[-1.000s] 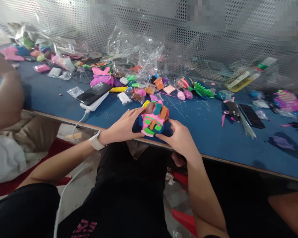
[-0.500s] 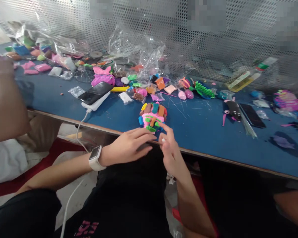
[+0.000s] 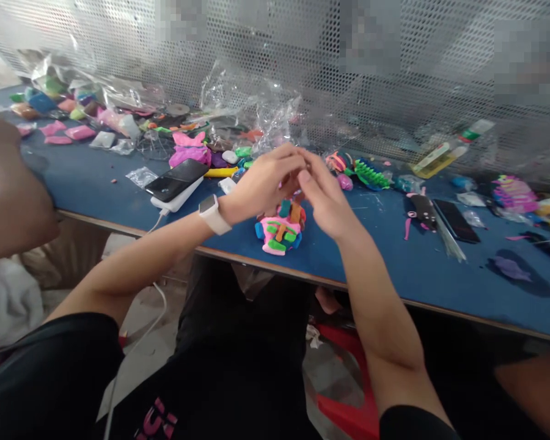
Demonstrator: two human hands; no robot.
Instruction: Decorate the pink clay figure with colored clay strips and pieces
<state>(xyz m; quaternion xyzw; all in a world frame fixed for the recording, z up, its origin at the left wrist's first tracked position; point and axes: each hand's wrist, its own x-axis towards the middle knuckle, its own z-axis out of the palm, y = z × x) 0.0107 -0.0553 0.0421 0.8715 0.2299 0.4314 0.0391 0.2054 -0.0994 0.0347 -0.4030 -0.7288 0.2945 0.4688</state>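
My left hand (image 3: 269,182), a white-strapped watch (image 3: 214,214) on its wrist, is raised over the table with its fingers curled inward. My right hand (image 3: 328,198) meets it at the fingertips, its fingers bent and thumb drawn in. Whatever lies between the fingers is hidden. Just below both hands a multicoloured clay model (image 3: 280,232) rests near the table's front edge. It has a pink front with green strips and an orange-brown cross-shaped piece, and blue, teal and brown lumps around it. My hands cover part of its top and the small clay packets behind.
A black phone (image 3: 178,179) lies on a white device with a cable at left. Clay packets (image 3: 80,132) and clear plastic bags (image 3: 256,104) line the back. At right are a green clay piece (image 3: 371,175), a bottle (image 3: 451,150) and another phone (image 3: 456,220). Another person's arm (image 3: 13,189) reaches in at left.
Both hands have moved up and away from the front of the clay model to above and behind it, and come together. The white bit seen at my right fingers is now out of sight.
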